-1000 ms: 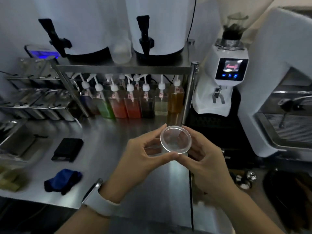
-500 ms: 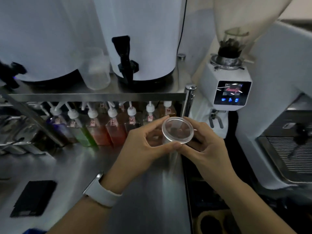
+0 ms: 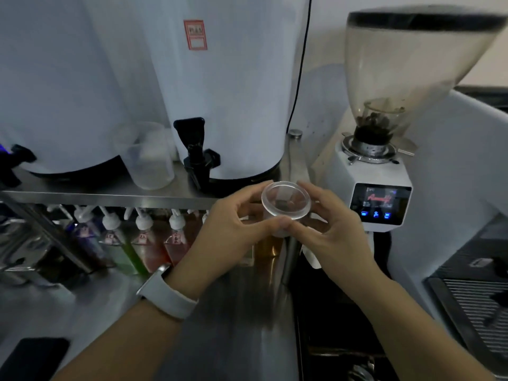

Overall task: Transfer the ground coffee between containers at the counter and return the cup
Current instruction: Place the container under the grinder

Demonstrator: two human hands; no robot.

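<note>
Item: small clear plastic cup [image 3: 286,200], pinched between left hand [image 3: 236,229] and right hand [image 3: 334,229], fingers closed on its rim. Raised since a second ago from above the steel surface [image 3: 233,312] to shelf height, nearer the white grinder [image 3: 380,193]; likely heading for grounds.

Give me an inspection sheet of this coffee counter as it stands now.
Surface: steel counter, bare in front.
Job's things: small clear cup held up beside the grinder; a little dark matter inside.
Clutter: syrup pump bottles under the shelf, clear measuring cup on it, black flat object at lower left.
Grippers: left hand and right hand both pinch the cup with their fingers.
Cables: black cable down the wall.
Surroundings: two white dispensers, espresso machine at right.
</note>
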